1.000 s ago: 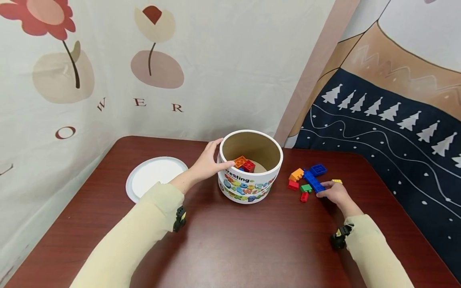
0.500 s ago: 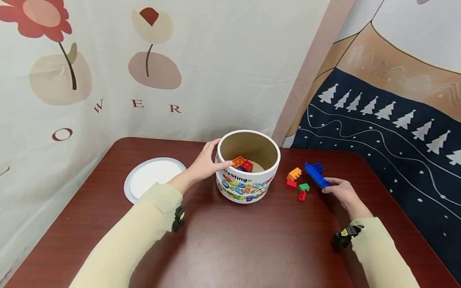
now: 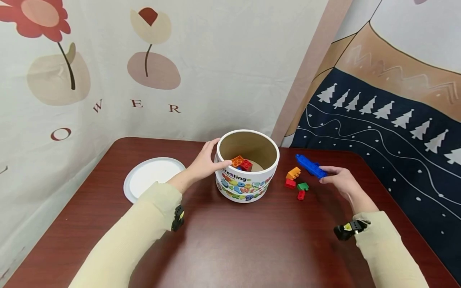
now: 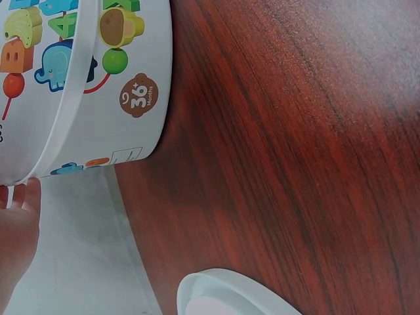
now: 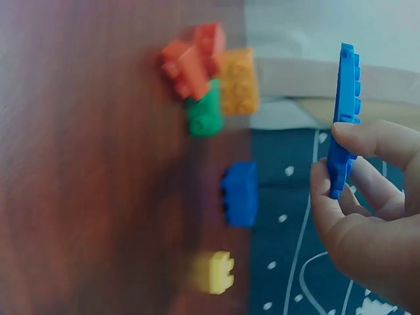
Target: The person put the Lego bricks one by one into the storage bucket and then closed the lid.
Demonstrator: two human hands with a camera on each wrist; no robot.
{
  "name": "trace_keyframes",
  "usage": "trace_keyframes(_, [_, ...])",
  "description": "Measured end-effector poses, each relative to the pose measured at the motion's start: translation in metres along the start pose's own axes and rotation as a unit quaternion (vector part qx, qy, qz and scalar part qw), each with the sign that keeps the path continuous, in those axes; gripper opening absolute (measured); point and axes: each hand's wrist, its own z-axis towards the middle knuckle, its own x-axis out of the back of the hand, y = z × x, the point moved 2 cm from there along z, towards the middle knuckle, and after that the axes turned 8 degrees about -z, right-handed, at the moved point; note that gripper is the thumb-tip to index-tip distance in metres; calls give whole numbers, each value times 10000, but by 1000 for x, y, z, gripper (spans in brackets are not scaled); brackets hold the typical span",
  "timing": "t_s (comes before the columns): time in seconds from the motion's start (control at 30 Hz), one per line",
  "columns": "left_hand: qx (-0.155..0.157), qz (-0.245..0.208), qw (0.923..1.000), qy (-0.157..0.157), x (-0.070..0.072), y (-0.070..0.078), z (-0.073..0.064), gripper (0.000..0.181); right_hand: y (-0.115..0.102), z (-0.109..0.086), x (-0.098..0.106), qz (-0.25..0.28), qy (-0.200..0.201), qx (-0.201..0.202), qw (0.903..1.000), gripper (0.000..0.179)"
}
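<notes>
With thumb and fingertips, my right hand (image 3: 340, 180) pinches one end of a long blue building-block plate (image 3: 310, 166). The plate is held above the table, its studs in profile in the right wrist view. My left hand (image 3: 203, 164) touches the left side of a white printed bucket (image 3: 245, 192), its fairly straight fingers and thumb spread at the rim. Inside the bucket lie an orange block (image 3: 237, 161) and a red block (image 3: 246, 165). Right of it are an orange block (image 3: 293, 173), a green block (image 3: 303, 187) and two red blocks (image 3: 290, 183).
A blue block (image 5: 241, 195) and a yellow block (image 5: 221, 272) lie farther right; the head view mostly hides them behind plate and hand. A round white lid (image 3: 155, 178) lies left of the bucket on the brown table (image 3: 252, 248). Fabric hangings stand behind it.
My right hand has lifted the long blue plate off the table, away from the other blocks, and brought it slightly up and left. The left hand stays at the bucket.
</notes>
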Motion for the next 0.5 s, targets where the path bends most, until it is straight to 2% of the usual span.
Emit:
trace_keyframes(0.23, [-9,17,10000,-18,0,-1,0,86,-30,0,0,26,-1,234,9997,55])
trace_keyframes(0.5, [-52,-11,10000,-14,-1,-1,0,86,-63,-1,-1,-246,-43,444,9987,52])
